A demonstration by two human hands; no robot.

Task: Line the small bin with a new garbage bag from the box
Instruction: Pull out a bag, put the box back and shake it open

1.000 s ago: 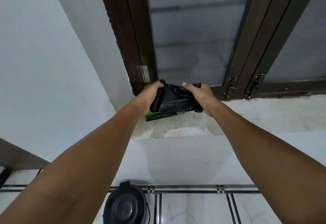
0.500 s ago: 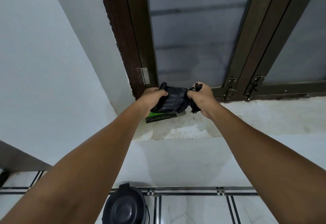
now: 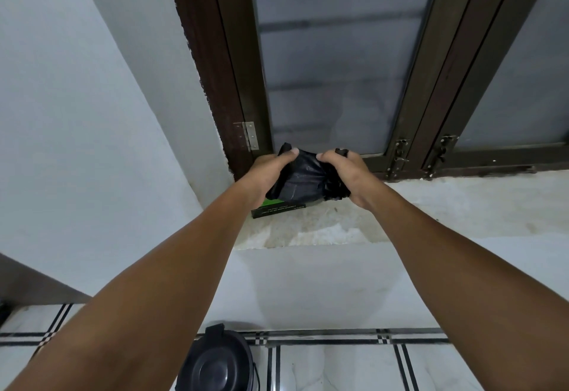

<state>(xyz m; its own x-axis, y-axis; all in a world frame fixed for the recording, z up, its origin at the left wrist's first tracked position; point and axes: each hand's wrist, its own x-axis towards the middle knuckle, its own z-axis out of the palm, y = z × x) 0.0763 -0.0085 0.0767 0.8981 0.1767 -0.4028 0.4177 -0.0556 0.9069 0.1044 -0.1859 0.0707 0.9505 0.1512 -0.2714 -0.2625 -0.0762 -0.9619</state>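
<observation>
On the windowsill (image 3: 446, 206), at about 12 o'clock from the person, a black garbage bag (image 3: 303, 179) is bunched between both hands just above a green and black box (image 3: 277, 208) (only its front edge shows under the plastic). The left hand (image 3: 267, 175) is closed around the bag's left end with its thumb on top, and the right hand (image 3: 345, 176) is closed on the crumpled right end. The small black bin (image 3: 218, 363) stands on the tiled floor (image 3: 354, 369) at 6 o'clock, below the forearms, well apart from the bag.
</observation>
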